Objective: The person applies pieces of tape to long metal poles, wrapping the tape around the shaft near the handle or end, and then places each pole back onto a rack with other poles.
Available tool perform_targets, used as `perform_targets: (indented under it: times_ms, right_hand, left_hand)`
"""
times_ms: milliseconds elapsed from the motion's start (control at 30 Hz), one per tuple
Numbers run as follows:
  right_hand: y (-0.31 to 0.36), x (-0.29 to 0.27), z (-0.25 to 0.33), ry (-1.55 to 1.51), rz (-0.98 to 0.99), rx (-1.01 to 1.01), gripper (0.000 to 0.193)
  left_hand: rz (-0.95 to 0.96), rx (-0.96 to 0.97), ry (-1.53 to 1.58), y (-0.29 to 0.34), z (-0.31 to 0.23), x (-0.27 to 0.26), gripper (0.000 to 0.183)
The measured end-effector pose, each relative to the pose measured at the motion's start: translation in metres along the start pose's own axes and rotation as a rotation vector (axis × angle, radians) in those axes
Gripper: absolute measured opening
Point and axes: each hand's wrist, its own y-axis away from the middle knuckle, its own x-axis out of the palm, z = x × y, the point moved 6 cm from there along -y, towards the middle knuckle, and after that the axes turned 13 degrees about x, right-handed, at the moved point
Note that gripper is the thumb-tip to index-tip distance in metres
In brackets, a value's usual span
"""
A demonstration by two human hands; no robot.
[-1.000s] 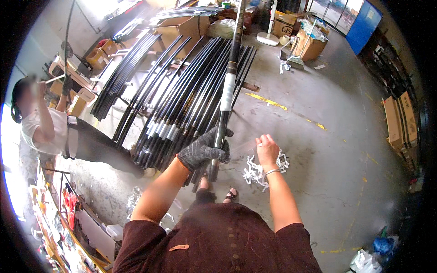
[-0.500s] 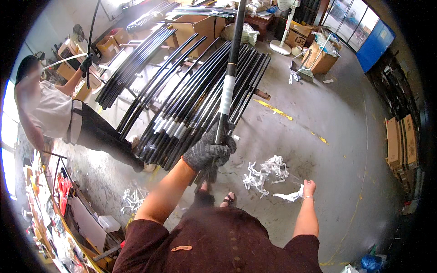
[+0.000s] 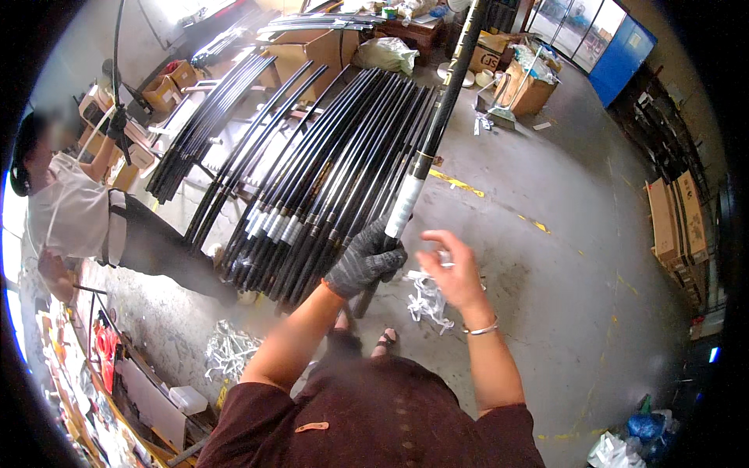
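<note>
My left hand (image 3: 363,261), in a dark grey knitted glove, is closed around a long black pole (image 3: 441,125). The pole slants up and away to the right, beyond the upper edge of the view. A whitish band (image 3: 405,204) wraps it just above my glove. Bare, with a bracelet at the wrist, my right hand (image 3: 456,273) is raised to the right of the band, apart from the pole. Its thumb and forefinger are spread, with a small white scrap by the fingers. Crumpled white strips (image 3: 427,304) lie on the floor below it.
Many similar black poles (image 3: 320,171) lie side by side on a rack ahead. On the left stands a co-worker (image 3: 78,203) holding a thin dark rod. More white strips (image 3: 230,347) lie near a cluttered bench (image 3: 148,382). Cardboard boxes (image 3: 677,226) stand at right.
My right hand has come up and inward from the lower right toward the pole; the white strip it held has left it. The pole has tilted further right, its band now closer to my glove.
</note>
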Motion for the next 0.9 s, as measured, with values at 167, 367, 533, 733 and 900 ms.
perform_targets:
  times_ms: [167, 367, 533, 733, 900]
  right_hand:
    - [-0.006, 0.021, 0.038, 0.267, -0.269, -0.269, 0.01]
    - [0.0, 0.036, 0.056, 0.441, -0.292, -0.325, 0.004]
    - [0.01, 0.02, 0.062, 0.12, -0.12, -0.31, 0.007]
    - [-0.001, 0.037, 0.062, 0.297, -0.22, -0.324, 0.009]
    - [0.003, 0.039, 0.064, 0.375, -0.283, -0.304, 0.007]
  left_hand:
    - [-0.158, 0.312, -0.486, -0.002, -0.003, -0.001, 0.051]
    - [-0.358, 0.616, -0.826, 0.014, -0.019, 0.008, 0.05]
    - [-0.393, 0.437, -0.847, 0.014, -0.015, -0.02, 0.037]
    - [-0.369, 0.508, -0.586, 0.013, -0.024, 0.003, 0.033]
    - [-0.419, 0.533, -0.611, 0.014, -0.013, 0.005, 0.038]
